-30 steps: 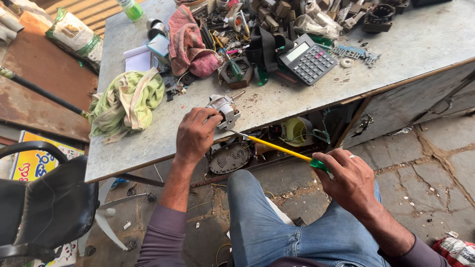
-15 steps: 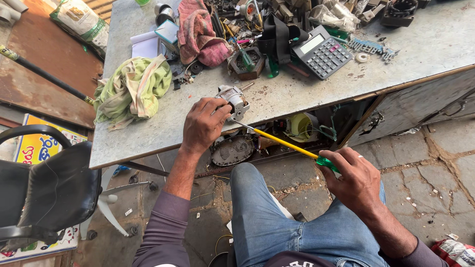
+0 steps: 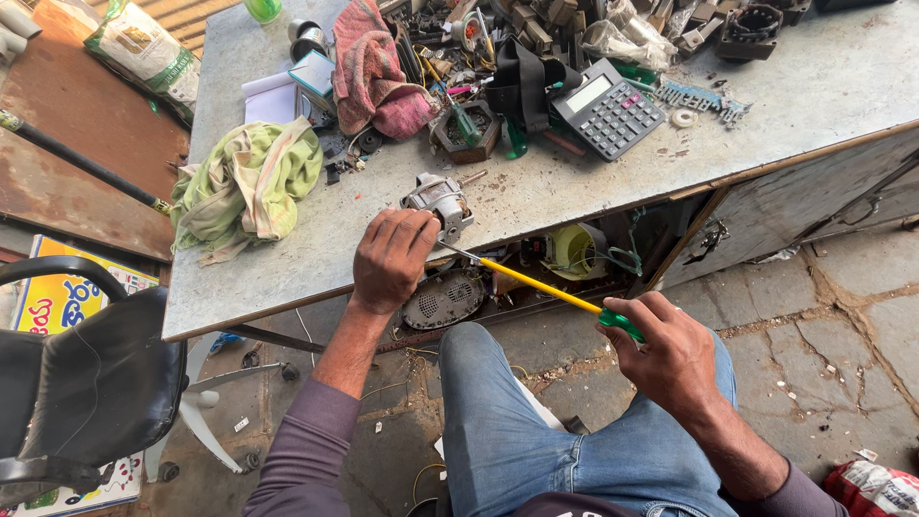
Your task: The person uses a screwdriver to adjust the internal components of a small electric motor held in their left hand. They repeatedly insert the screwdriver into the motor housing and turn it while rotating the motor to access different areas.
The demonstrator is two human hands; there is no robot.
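Motor (image 3: 438, 202), a small grey metal one, sits near the front edge of the tabletop (image 3: 287, 268), and the left hand (image 3: 391, 258) is curled down against its near side, fingers closed on it. A long screwdriver (image 3: 536, 283) with a yellow shaft and a green handle runs from the motor down and to the right, past the table edge. The right hand (image 3: 665, 349) is wrapped tight around the green handle, held out over the lap in blue jeans. The two hands are well apart, joined only by the tool.

Behind the motor lies a heap of parts and cables. A grey calculator (image 3: 607, 107) lies to the right of that heap, a pink cloth (image 3: 369, 72) to its left, and a green and yellow cloth (image 3: 247, 187) is bunched at the left side of the tabletop. A black chair (image 3: 81, 378) stands at the left, on the floor.
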